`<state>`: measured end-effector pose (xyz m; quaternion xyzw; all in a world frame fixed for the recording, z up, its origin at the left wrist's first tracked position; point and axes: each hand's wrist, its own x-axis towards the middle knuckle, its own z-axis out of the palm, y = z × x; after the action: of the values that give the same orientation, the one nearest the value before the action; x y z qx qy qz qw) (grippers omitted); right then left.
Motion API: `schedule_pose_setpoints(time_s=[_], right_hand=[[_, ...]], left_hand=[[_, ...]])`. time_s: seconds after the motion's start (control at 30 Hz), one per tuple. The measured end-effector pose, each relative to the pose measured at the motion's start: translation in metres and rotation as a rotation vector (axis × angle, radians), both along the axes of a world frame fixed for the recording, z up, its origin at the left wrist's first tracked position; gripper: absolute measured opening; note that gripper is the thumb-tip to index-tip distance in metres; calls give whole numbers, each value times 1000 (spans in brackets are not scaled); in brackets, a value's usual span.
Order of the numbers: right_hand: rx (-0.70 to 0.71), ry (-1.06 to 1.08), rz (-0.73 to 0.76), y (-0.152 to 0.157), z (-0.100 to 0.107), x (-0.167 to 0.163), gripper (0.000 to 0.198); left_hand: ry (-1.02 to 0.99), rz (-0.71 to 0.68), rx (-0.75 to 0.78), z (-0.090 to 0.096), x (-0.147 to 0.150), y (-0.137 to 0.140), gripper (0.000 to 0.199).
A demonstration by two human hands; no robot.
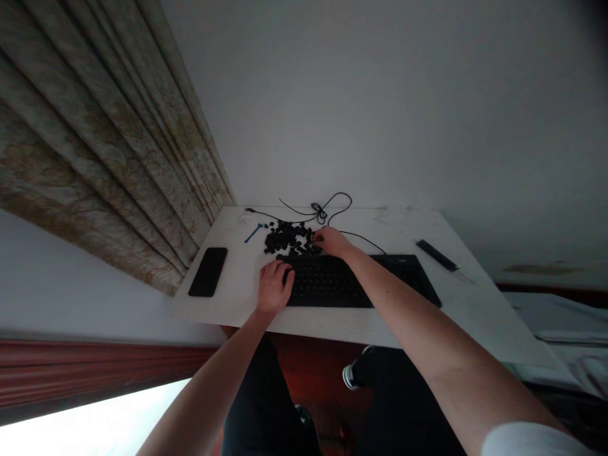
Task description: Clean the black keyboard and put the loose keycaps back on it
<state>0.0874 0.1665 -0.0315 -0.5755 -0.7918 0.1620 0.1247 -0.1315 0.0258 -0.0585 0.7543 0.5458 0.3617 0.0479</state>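
Observation:
A black keyboard point(327, 282) lies along the front of the white table, its key area showing dark rows. My left hand point(274, 285) is closed over the keyboard's left end, fingers bent at the upper corner and thumb on the near side. Behind the keyboard is a loose heap of black keycaps point(284, 237). At the heap's right side my right hand point(331, 242) has its fingertips pinched together on what looks like a keycap; the piece is mostly hidden. My right forearm crosses above the keyboard and covers part of it.
A blue stick-like tool point(253, 233) lies left of the heap. Further left is a black phone point(208, 272). The keyboard's black cable point(339, 194) loops near the wall. A dark narrow strip point(437, 254) lies at the right. A patterned curtain point(118, 120) hangs beside the table's left edge.

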Motion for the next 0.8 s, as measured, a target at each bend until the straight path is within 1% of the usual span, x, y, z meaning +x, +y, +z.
schedule_pose_setpoints(time_s=[0.1, 0.23, 0.3, 0.37, 0.43, 0.5, 0.67, 0.8], right_hand=[[26, 89, -58, -3, 3, 1, 6], [62, 278, -229, -12, 8, 11, 7], [45, 386, -303, -18, 10, 19, 8], [-1, 512, -353, -26, 10, 29, 8], [-40, 645, -390, -34, 9, 40, 9], [-41, 740, -426, -44, 7, 53, 11], [73, 779, -491, -76, -1, 83, 26], [210, 734, -488, -106, -14, 98, 31]], left_hand=[[-15, -4, -7, 0, -1, 0, 21], [-76, 18, -25, -2, -4, 1, 25], [-118, 48, -38, -3, -6, 3, 31], [-135, 59, -54, -4, -7, 4, 36], [-125, 49, -61, -5, -6, 5, 38], [-98, 31, -57, -5, -5, 5, 38], [-20, -9, -39, -6, -2, 4, 37], [2, -16, -52, -4, -1, 3, 36]])
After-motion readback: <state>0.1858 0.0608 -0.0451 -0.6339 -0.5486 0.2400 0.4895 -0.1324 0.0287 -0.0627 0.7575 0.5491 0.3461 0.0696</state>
